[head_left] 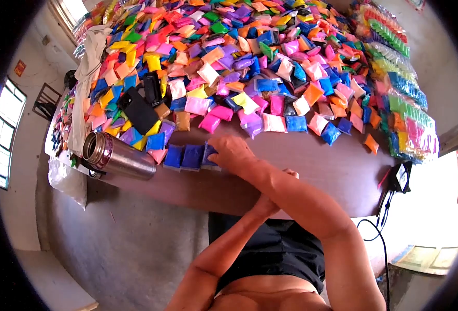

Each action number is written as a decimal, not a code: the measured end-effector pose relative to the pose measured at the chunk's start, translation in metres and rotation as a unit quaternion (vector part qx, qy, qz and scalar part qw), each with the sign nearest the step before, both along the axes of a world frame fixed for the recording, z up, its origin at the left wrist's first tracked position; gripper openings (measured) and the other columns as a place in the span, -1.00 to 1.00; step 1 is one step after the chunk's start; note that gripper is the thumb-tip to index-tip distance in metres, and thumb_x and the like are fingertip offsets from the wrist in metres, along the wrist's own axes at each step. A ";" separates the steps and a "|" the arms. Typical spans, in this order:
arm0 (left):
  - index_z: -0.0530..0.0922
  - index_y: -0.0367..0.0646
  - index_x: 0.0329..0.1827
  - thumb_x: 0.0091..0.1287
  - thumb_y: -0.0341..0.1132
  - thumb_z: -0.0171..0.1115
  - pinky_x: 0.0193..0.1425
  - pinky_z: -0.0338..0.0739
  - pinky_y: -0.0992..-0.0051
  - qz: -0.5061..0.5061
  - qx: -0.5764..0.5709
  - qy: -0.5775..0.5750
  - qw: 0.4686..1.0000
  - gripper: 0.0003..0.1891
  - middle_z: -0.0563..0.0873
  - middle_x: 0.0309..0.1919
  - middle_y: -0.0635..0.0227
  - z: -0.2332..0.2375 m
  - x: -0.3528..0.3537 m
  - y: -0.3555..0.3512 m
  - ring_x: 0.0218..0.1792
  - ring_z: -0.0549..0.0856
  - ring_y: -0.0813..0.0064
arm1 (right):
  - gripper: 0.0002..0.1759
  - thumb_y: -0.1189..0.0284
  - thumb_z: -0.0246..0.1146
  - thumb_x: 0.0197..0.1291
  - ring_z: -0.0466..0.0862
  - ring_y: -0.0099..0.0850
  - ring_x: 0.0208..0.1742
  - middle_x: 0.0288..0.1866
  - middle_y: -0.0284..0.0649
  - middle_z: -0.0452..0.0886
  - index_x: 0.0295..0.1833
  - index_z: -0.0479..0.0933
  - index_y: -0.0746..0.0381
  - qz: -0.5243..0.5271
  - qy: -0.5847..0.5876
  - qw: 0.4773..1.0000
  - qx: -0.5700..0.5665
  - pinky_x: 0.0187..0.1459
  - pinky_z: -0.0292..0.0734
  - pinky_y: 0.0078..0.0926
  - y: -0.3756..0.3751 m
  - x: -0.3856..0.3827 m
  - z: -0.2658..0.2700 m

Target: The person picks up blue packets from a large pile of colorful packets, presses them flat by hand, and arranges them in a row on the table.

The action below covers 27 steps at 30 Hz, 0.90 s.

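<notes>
My right hand (232, 153) reaches across to the left over the table, its fingers bent down on a small dark blue packet (208, 154). That packet lies at the right end of a short row, beside a second blue packet (192, 156) and a third blue packet (174, 156). My left hand (269, 205) is underneath my right forearm, near the table's front edge. Only a few of its fingertips show past the forearm, so what it holds, if anything, is hidden.
A large heap of colourful packets (223, 57) covers the back of the brown table (332, 176). A steel flask (120, 155) lies left of the row. A black phone (138, 110) rests on the heap. Bundled packet strips (410, 124) and a cabled black device (401, 177) are at right.
</notes>
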State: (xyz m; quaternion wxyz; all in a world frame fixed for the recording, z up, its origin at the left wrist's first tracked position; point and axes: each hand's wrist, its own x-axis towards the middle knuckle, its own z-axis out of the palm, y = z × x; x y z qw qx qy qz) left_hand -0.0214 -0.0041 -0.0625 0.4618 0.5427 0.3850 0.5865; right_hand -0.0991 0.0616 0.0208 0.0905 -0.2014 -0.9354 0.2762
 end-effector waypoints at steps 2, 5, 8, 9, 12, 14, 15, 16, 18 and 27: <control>0.29 -0.10 -0.16 0.47 -0.36 -0.04 -0.02 0.41 0.58 -0.133 -0.101 -0.452 0.876 -0.94 0.37 -0.27 0.52 0.000 0.002 -0.001 -0.23 0.39 0.67 | -0.69 0.26 0.32 0.08 0.64 -0.07 -0.04 -0.14 -0.05 0.67 -0.10 0.61 0.18 0.016 -0.012 1.000 0.007 0.03 0.51 -0.16 0.002 -0.003 -0.009; 0.28 -0.09 -0.18 0.46 -0.41 -0.08 -0.06 0.41 0.56 0.050 0.077 0.189 0.978 -0.97 0.37 -0.29 0.52 -0.015 -0.002 0.004 -0.25 0.39 0.67 | -0.74 0.30 0.32 0.06 0.64 -0.08 -0.04 -0.18 -0.06 0.67 -0.16 0.61 0.19 0.043 -0.028 0.998 0.024 0.04 0.52 -0.18 0.000 -0.006 -0.014; 0.26 -0.09 -0.22 0.45 -0.43 -0.11 -0.10 0.41 0.55 0.036 0.025 0.171 0.984 -0.95 0.37 -0.32 0.53 -0.038 -0.001 0.009 -0.27 0.37 0.67 | -0.77 0.33 0.33 0.02 0.65 -0.09 -0.05 -0.21 -0.07 0.67 -0.20 0.60 0.19 0.050 -0.009 0.998 0.041 0.02 0.54 -0.19 -0.001 -0.010 -0.026; 0.26 -0.09 -0.22 0.45 -0.43 -0.11 -0.10 0.41 0.55 0.025 0.031 0.170 0.985 -0.95 0.37 -0.32 0.53 -0.030 -0.003 0.006 -0.27 0.37 0.67 | -0.77 0.35 0.34 0.00 0.65 -0.09 -0.07 -0.22 -0.07 0.67 -0.21 0.60 0.19 0.047 0.013 0.998 0.048 0.00 0.55 -0.19 -0.001 -0.009 -0.027; 0.26 -0.05 -0.35 0.14 -0.33 0.23 -0.08 0.30 0.53 -0.023 -0.074 0.060 0.995 -0.75 0.33 -0.35 0.47 0.016 -0.009 -0.004 -0.25 0.38 0.52 | -0.76 0.37 0.34 -0.02 0.68 -0.08 -0.17 -0.25 -0.10 0.67 -0.19 0.59 0.17 0.018 0.022 0.999 0.043 -0.09 0.60 -0.17 -0.006 -0.006 -0.017; 0.26 -0.05 -0.35 0.11 -0.32 0.26 -0.07 0.29 0.53 -0.026 -0.095 0.047 0.994 -0.72 0.33 -0.36 0.48 0.017 -0.007 -0.003 -0.26 0.37 0.51 | -0.78 0.38 0.33 0.00 0.67 -0.06 -0.19 -0.28 -0.08 0.66 -0.19 0.59 0.17 -0.019 0.070 0.997 0.034 -0.12 0.59 -0.16 0.000 0.008 -0.013; 0.33 -0.07 -0.30 0.31 -0.25 0.10 -0.15 0.36 0.50 -0.029 -0.048 0.108 0.993 -0.85 0.42 -0.36 0.49 0.008 -0.007 -0.002 -0.29 0.42 0.54 | -0.78 0.38 0.31 0.01 0.66 -0.05 -0.19 -0.28 -0.06 0.65 -0.18 0.59 0.17 -0.040 0.112 0.993 0.008 -0.14 0.58 -0.16 -0.001 0.017 0.005; 0.40 -0.08 -0.25 0.51 -0.18 -0.07 -0.23 0.42 0.48 -0.028 -0.002 0.166 0.986 -0.79 0.50 -0.35 0.50 0.006 -0.006 -0.002 -0.32 0.47 0.57 | -0.79 0.39 0.30 0.03 0.65 -0.03 -0.20 -0.29 -0.05 0.65 -0.18 0.59 0.18 -0.058 0.156 0.986 -0.020 -0.15 0.57 -0.15 -0.003 0.023 0.016; 0.43 -0.12 -0.25 0.49 -0.20 -0.02 -0.23 0.43 0.45 -0.010 -0.007 0.187 0.982 -0.80 0.53 -0.36 0.45 0.011 -0.002 -0.001 -0.31 0.50 0.50 | -0.80 0.40 0.28 0.05 0.65 -0.02 -0.21 -0.29 -0.04 0.64 -0.18 0.59 0.19 -0.105 0.193 0.975 -0.039 -0.17 0.56 -0.15 0.008 0.050 0.030; 0.52 -0.29 -0.37 0.47 -0.15 0.11 -0.28 0.46 0.46 0.123 -0.039 0.198 0.972 -0.65 0.59 -0.51 0.29 0.054 0.006 -0.006 -0.44 0.57 0.46 | -0.76 0.25 0.34 0.11 0.68 -0.12 -0.23 -0.32 -0.12 0.68 -0.20 0.62 0.18 -0.575 0.221 0.781 0.102 -0.20 0.54 -0.20 0.133 0.234 -0.006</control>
